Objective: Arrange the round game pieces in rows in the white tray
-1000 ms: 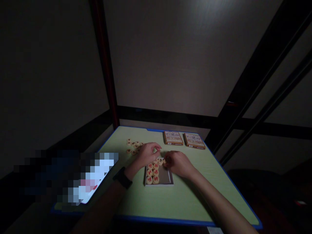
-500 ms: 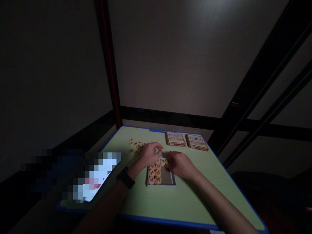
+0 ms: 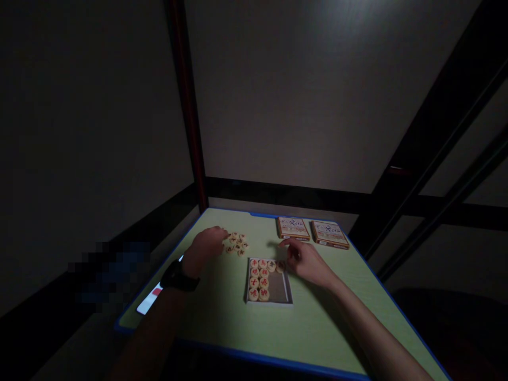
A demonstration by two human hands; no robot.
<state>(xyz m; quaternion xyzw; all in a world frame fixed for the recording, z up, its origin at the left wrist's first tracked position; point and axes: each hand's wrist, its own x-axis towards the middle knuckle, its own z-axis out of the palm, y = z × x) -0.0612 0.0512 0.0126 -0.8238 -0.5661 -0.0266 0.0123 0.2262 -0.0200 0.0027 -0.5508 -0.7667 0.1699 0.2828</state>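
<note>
A shallow box point(image 3: 288, 293) holds round wooden Chinese chess pieces, with two columns of red-lettered pieces point(image 3: 259, 280) at its left and dark-lettered ones point(image 3: 271, 265) along the top row. My right hand point(image 3: 307, 260) hovers by the box's upper right corner, index finger stretched out and other fingers loosely curled, with nothing visible in it. Farther left, my left hand point(image 3: 206, 246) reaches over the edge of a loose cluster of chess pieces point(image 3: 238, 244). Its fingers are stretched towards the pieces and partly cover some of them.
Two printed boxes point(image 3: 293, 228) lie at the back right of the pale green table point(image 3: 325, 328), which has a blue edge. A lit phone or tablet point(image 3: 148, 300) rests at the left edge, partly behind my left arm. Walls stand close behind the table.
My left hand has moved left from above the box to the loose pieces. My right hand has drawn back from the box's top right corner, leaving a piece there. The view has shifted slightly.
</note>
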